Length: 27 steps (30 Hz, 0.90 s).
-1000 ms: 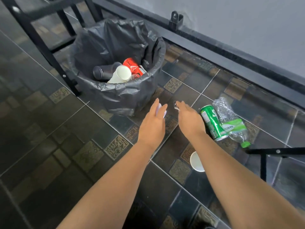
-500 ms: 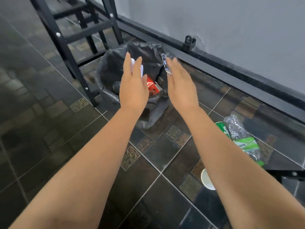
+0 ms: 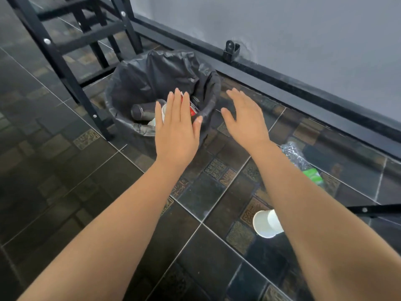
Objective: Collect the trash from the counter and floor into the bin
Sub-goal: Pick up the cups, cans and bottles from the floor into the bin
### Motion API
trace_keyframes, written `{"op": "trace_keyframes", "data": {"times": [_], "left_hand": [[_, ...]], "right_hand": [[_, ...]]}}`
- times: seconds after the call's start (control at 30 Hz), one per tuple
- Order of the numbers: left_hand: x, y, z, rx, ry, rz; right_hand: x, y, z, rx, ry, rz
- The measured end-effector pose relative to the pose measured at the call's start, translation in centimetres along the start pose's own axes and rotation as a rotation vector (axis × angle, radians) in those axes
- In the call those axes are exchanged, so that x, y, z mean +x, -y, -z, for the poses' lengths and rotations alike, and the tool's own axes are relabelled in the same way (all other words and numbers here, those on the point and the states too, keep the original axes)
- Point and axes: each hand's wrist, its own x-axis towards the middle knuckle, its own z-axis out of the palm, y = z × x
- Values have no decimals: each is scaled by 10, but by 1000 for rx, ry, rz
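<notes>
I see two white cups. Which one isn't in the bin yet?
The cup lying on its side on the floor tiles, by the right forearm. The other cup sits inside the bin, mostly hidden behind the left hand.

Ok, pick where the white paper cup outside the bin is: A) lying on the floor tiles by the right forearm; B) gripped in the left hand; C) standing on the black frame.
A: the white paper cup lies on its side on the floor tiles beside the right forearm, and the left hand is open, holding nothing.
</notes>
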Motion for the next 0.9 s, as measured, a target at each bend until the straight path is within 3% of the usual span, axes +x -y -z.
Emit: {"op": "trace_keyframes", "data": {"times": [0.23,0.37,0.53,0.77,0.9], "left_hand": [[-43,-74,-26,-97,137,-221],[-85,-121,-52,-168,500,-329],[-118,-160,-70,-263,906,-421],[-128,-172,-75,-291,987,-504],[-123,-169,-73,-293,1042,-464]], "right_hand": [[-63,-89,6,-147,196,-396],[-101,-123,2,-175,326,-630],[-140,-148,7,-296,455,-624],[-159,-157,3,-415,501,-583],[-158,-157,-2,-424,505,-604]]}}
